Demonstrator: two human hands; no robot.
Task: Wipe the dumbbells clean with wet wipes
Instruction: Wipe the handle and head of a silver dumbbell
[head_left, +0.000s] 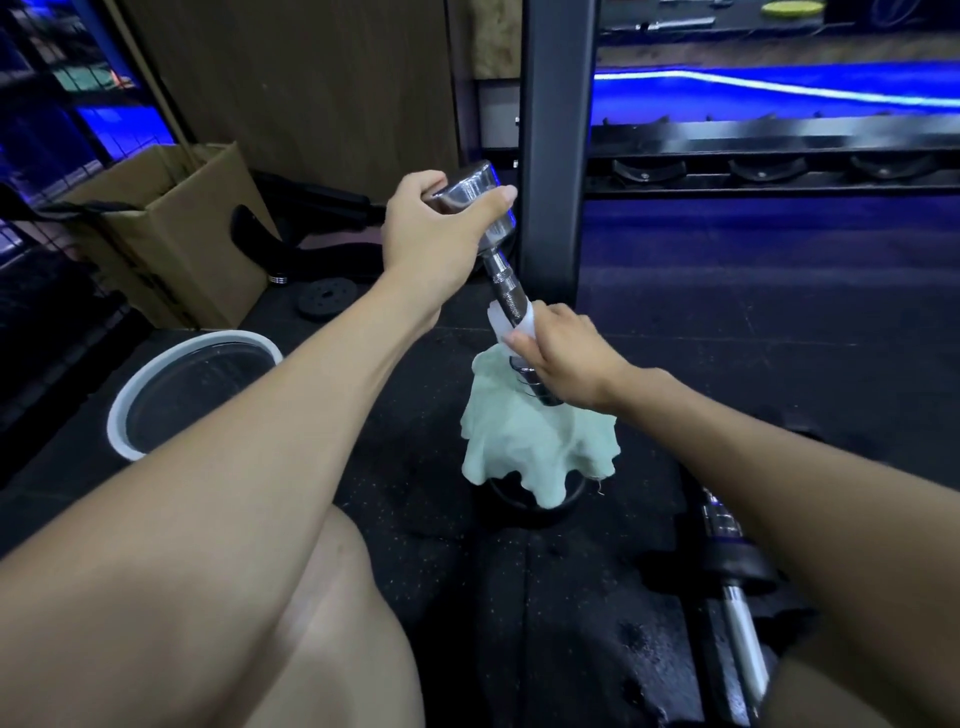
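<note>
A chrome dumbbell (501, 275) stands tilted on the dark floor, its lower head draped by a pale green cloth (535, 441). My left hand (431, 228) grips the shiny upper head. My right hand (566, 358) wraps a white wet wipe (506, 325) around the knurled handle, just below the middle. The lower end of the dumbbell is mostly hidden under the cloth.
A white-rimmed bucket (124, 410) sits at the left, with a cardboard box (171, 234) behind it. A black rack post (553, 156) rises just behind the dumbbell. Another bar with a black collar (737, 571) lies on the floor at the right. My knee is at the bottom left.
</note>
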